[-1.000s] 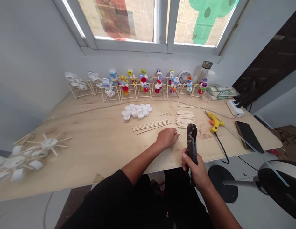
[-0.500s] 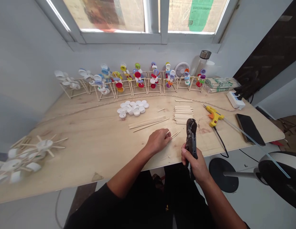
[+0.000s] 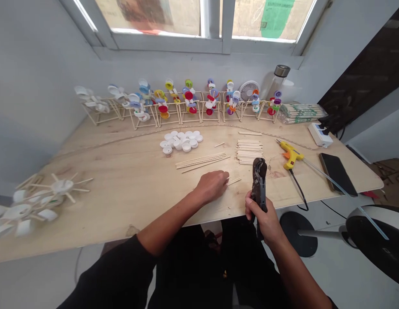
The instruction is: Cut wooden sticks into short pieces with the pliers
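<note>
My left hand rests low over the table near its front edge, fingers closed around thin wooden sticks whose ends poke out to the right. My right hand grips a pair of dark cutting pliers by the handles, head pointing up and away from me. The plier jaws stand apart from the sticks in my left hand. Just beyond the left hand lies a row of long sticks. A stack of short cut sticks lies behind the pliers.
White bottle caps cluster mid-table. Stick frames with coloured cap wheels line the wall. A yellow glue gun, phone and power strip are at right. Cap-and-stick wheels lie at left.
My left hand has turned knuckles-up and lowered, hiding more of the sticks in it. The right hand still holds the pliers in nearly the same place. The camera view has shifted slightly.
</note>
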{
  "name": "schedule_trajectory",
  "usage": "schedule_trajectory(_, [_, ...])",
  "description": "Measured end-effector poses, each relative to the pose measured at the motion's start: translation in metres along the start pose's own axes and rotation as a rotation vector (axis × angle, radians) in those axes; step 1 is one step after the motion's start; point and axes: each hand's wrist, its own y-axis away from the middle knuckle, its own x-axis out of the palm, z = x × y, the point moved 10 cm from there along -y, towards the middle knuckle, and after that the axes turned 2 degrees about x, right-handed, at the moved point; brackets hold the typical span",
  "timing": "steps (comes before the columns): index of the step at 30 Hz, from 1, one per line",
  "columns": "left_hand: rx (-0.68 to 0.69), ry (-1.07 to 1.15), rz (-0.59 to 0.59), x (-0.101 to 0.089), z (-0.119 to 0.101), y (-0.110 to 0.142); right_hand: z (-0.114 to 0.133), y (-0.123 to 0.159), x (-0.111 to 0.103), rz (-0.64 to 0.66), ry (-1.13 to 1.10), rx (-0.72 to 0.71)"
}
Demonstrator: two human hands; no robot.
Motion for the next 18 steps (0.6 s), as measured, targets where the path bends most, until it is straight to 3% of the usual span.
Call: schedule_trajectory(18, [0.088, 0.304, 0.009, -0.01, 0.022, 0.007, -0.001, 0.0, 0.004, 0.009, -0.025, 0.011])
